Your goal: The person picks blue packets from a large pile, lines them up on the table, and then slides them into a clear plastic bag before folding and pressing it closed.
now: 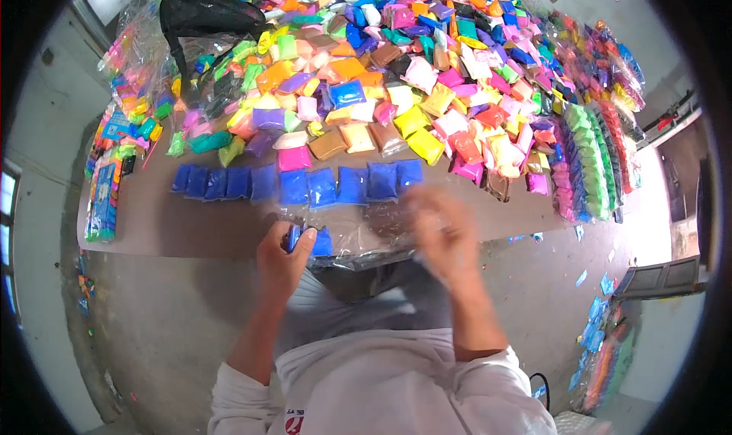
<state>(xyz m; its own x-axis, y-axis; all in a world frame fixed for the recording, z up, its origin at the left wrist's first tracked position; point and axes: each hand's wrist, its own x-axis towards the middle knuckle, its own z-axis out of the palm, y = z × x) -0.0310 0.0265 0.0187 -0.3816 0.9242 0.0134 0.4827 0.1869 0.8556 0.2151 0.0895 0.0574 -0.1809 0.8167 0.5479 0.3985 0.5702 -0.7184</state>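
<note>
My left hand [280,258] grips a small stack of blue clay packets [320,243] at the near edge of the table [168,221]. Beside them lies a clear plastic bag [374,233]. My right hand [442,233] is blurred, with fingers curled at the right end of that bag; whether it pinches the plastic is unclear. A row of several blue packets [305,183] lies flat just beyond both hands.
A big heap of packets in many colours [396,77] covers the far half of the table. Filled clear bags [130,84] stand at the left, stacked green and pink packets [591,160] at the right. A black bag [202,12] sits far left. Scraps litter the floor [602,298].
</note>
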